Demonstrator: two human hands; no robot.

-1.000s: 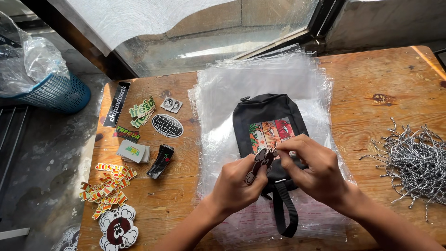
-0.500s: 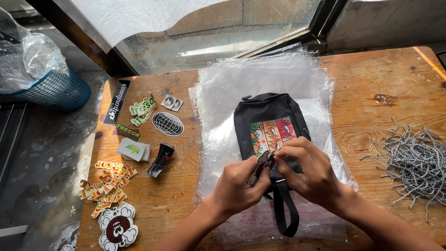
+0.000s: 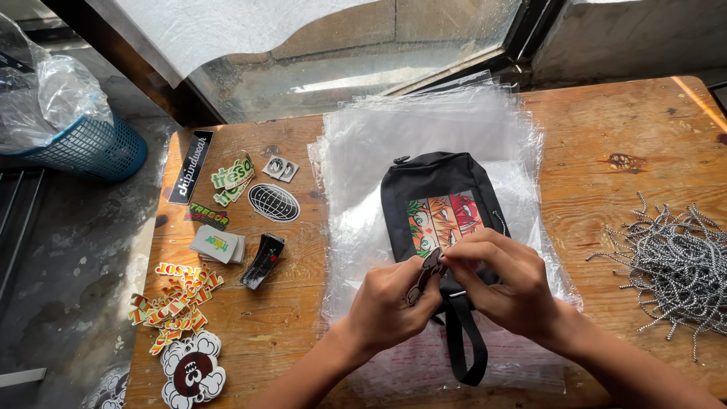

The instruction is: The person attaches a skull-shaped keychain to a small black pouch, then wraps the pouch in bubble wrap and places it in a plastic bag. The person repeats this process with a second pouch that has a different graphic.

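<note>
While both hands meet over the lower half of a black pouch bag (image 3: pixel 439 201), the left hand (image 3: pixel 390 303) pinches a small flat tag (image 3: pixel 424 276) between thumb and fingertips, fingers closed on it. The right hand (image 3: pixel 503 284) has its fingers curled too, thumb and forefinger nipped on the top edge of the same tag, so the two hands touch there. What the tag's face shows cannot be told; it is small and seen half edge-on.

The bag lies flat, its top toward the window, with a colourful printed panel on its front. Its black strap (image 3: pixel 462 344) loops down from under the hands toward the near table edge. The bag rests on a stack of clear plastic sleeves (image 3: pixel 363 174), which spreads across the middle of a worn wooden table (image 3: pixel 606 136).

Right of the sleeves, well apart from the hands, sits a heap of black-and-white speckled cords (image 3: pixel 674 261).

Left of the sleeves, stickers lie in loose groups: a long black strip sticker (image 3: pixel 190 167) near the far edge, green lettered ones (image 3: pixel 231 180) beside it, an oval black-and-white globe sticker (image 3: pixel 274 202), a small pile of cards (image 3: pixel 216 245), a narrow black bundle (image 3: pixel 263 261) just beside that, orange-and-red lettered stickers (image 3: pixel 174 303), and a round cartoon-figure sticker (image 3: pixel 193 371) at the near corner.

Off the table's far left, a blue mesh basket (image 3: pixel 91 148) holds a clear plastic bag (image 3: pixel 45 98).
</note>
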